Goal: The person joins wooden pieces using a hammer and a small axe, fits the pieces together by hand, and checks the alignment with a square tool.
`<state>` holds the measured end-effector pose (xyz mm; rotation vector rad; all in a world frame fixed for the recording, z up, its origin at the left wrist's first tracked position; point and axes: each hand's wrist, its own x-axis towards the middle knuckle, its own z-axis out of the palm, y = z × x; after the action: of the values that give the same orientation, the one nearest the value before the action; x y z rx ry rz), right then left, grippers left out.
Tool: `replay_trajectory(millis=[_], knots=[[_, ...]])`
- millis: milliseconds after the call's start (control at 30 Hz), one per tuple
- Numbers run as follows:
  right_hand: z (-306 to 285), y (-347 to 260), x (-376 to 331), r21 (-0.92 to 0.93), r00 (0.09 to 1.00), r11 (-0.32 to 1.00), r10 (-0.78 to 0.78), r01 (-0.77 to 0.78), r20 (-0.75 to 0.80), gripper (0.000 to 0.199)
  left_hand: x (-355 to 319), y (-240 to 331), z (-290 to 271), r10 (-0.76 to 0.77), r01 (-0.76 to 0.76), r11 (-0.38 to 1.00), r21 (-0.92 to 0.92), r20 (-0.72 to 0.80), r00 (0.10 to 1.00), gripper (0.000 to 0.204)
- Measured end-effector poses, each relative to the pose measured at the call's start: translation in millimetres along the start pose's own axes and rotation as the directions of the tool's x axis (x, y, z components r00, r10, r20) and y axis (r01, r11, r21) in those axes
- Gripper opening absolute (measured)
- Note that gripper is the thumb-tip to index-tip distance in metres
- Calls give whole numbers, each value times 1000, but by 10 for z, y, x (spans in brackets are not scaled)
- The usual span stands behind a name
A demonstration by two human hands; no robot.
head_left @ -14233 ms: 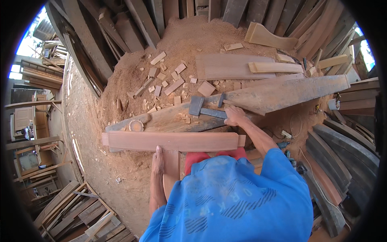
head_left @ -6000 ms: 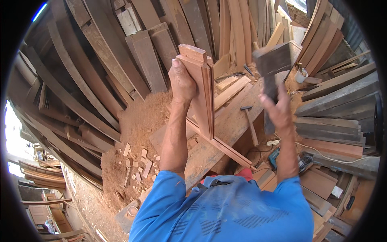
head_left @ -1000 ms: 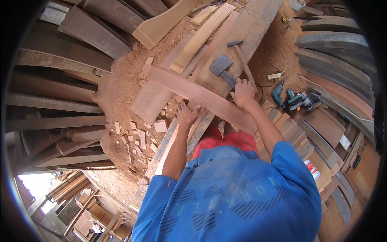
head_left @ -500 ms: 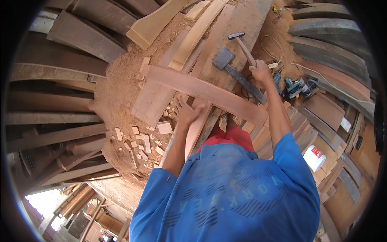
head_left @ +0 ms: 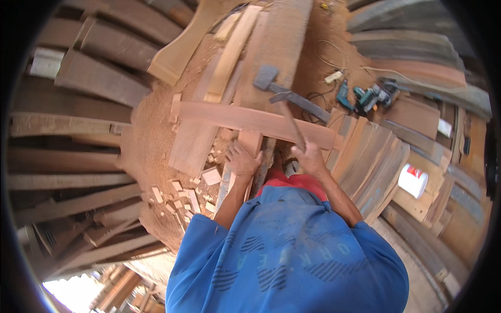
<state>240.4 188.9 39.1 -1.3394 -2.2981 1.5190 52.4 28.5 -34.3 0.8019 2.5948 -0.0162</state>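
My right hand (head_left: 309,158) is closed round the wooden handle of a hammer (head_left: 291,125), whose slightly blurred metal head is over the far side of a long curved reddish plank (head_left: 224,116). That plank lies crosswise in front of me. My left hand (head_left: 242,159) lies with its fingers apart on a reddish board (head_left: 251,140) that runs toward me from the plank. Beyond the plank, a heavy mallet (head_left: 266,76) with a dark handle rests on a wide wooden beam (head_left: 284,47). Part of its handle passes behind the hammer.
Wood offcuts (head_left: 194,200) and sawdust cover the floor at left. Green power tools (head_left: 368,97) and a white socket block (head_left: 333,77) with a cable lie at right. A white tub (head_left: 412,181) stands on boards. Stacked planks (head_left: 68,125) line both sides.
My right hand has swung the hammer down and leftward toward the long plank. My left hand has shifted onto the reddish board. The view has turned a little.
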Motion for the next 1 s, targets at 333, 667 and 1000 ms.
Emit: replay_trajectory(millis=[333, 667, 1000], knots=[[-273, -7, -844, -26, 1000, 1000, 15, -15, -6, 43, -141, 247, -164, -26, 23, 996, 81, 46, 999, 115], [-243, 330, -1256, 11, 993, 995, 98, -97, -71, 42, -95, 147, -33, -41, 42, 997, 59, -24, 999, 107], [-169, 35, -790, -18, 964, 989, -148, 147, -219, 48, 589, -745, 315, 215, -193, 838, -511, -17, 976, 100]])
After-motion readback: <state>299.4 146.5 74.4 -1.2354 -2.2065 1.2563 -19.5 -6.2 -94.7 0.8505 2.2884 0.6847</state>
